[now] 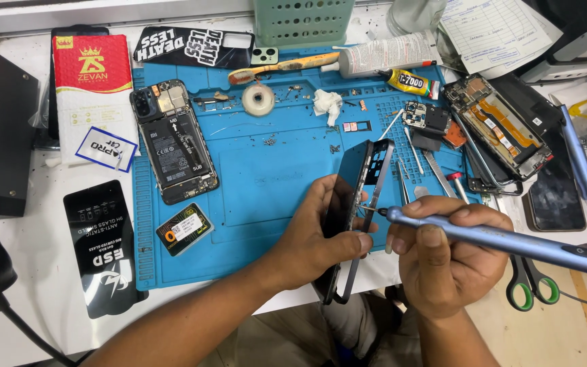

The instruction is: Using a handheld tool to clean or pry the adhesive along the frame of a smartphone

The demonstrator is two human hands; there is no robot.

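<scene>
- While held on edge over blue mat point(253, 183) near counter point(35, 285) front edge, phone frame point(361, 204) is dark, slim.
- L hand point(314, 238) fingers clamped on frame.
- R hand point(443, 258) fingers clamped on blue screwdriver point(497, 241), tip touching frame.

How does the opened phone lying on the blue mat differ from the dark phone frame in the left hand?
The opened phone lies flat on the blue mat, untouched, its battery and boards showing. The dark phone frame is held edge-up by the left hand, looking hollow. Both are partly dismantled.
</scene>
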